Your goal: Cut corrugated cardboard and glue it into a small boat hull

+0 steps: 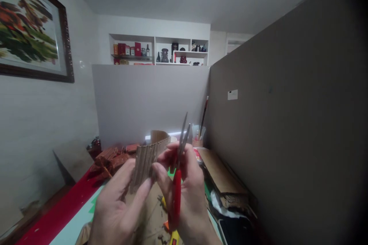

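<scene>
A curved piece of corrugated cardboard [145,160] is held up in front of me. My left hand [119,199] grips its left and lower part, thumb across the ribbed face. At its right edge, my right hand [184,191] pinches the cardboard between thumb and fingers. Red-handled scissors [177,195] also rest in my right hand, blades pointing up and slightly apart. Beneath the hands lies a brown cardboard sheet [151,214] with small scraps and a yellow tool [174,237] on it.
Reddish-brown pieces [115,159] are heaped at the back left, by a red strip [61,208]. Flat cardboard [222,172] is stacked on the right, near a dark item [235,231]. A container of brushes [197,138] stands behind. Grey partitions [152,95] enclose the back and right.
</scene>
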Action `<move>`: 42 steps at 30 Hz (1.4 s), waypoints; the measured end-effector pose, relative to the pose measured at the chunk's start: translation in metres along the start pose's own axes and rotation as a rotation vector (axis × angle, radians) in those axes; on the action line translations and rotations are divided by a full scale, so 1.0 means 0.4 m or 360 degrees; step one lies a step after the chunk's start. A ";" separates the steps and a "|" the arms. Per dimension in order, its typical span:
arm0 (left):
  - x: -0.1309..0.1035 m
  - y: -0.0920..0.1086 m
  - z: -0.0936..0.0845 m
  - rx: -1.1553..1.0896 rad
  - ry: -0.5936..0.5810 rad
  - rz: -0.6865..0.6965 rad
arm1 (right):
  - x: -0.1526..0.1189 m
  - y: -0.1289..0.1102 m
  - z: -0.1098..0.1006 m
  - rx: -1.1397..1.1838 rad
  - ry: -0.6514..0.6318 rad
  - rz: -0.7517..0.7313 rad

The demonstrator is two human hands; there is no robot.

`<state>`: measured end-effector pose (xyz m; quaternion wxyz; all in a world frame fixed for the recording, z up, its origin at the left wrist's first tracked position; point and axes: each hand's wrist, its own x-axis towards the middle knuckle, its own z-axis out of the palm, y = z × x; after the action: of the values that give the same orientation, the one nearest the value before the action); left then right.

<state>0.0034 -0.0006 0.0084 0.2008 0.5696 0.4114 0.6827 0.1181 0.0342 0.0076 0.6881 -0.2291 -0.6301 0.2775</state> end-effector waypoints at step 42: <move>0.023 -0.027 -0.050 -0.0129 -0.0366 -0.0275 | 0.011 0.010 -0.023 -0.0675 -0.0052 -0.0610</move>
<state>-0.0201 0.0056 0.0052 0.3275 0.5979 0.4053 0.6090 0.1273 0.0405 0.0072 0.6546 -0.2402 -0.7168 0.0080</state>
